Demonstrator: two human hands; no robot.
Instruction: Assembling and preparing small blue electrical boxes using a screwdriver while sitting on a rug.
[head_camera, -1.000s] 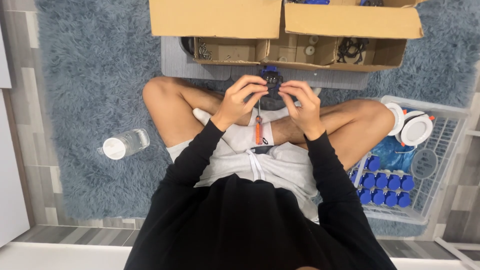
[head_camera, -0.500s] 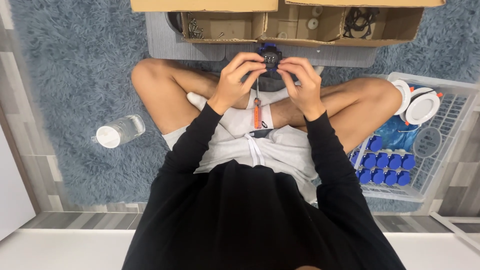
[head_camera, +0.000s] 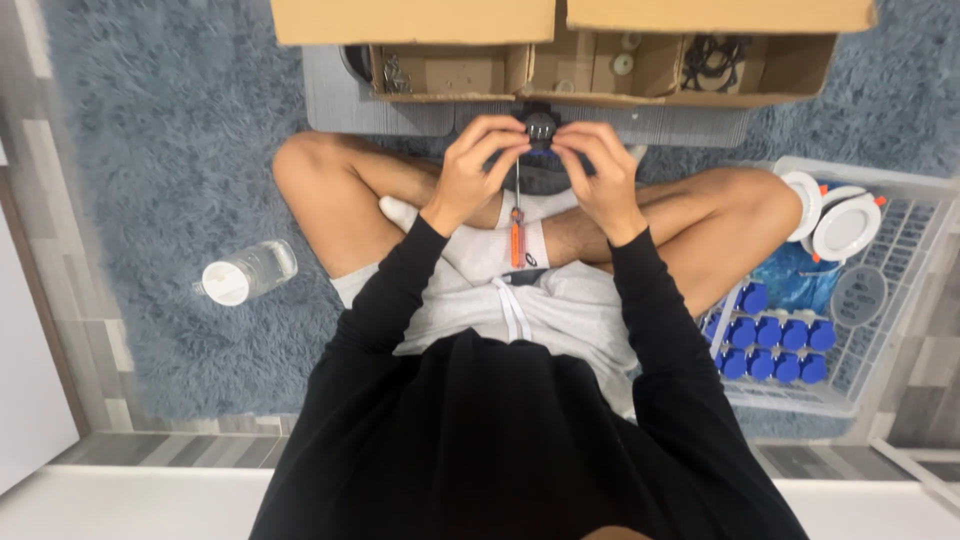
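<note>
I sit cross-legged on a blue shag rug. My left hand (head_camera: 470, 170) and my right hand (head_camera: 598, 175) are raised together in front of me, and both pinch a small round black part (head_camera: 541, 127) between their fingertips. An orange-handled screwdriver (head_camera: 517, 232) lies on my lap just below the hands, its shaft pointing up toward the part. Most of the black part is hidden by my fingers.
An open cardboard box (head_camera: 600, 65) with small parts in compartments stands ahead on a grey mat (head_camera: 380, 105). A white wire basket (head_camera: 890, 300) at my right holds blue caps (head_camera: 770, 335) and white round fixtures (head_camera: 830, 220). A clear plastic bottle (head_camera: 245, 272) lies at my left.
The hands stay together on the black part, with small finger shifts. The view has tilted, so the box and hands sit a little differently in frame.
</note>
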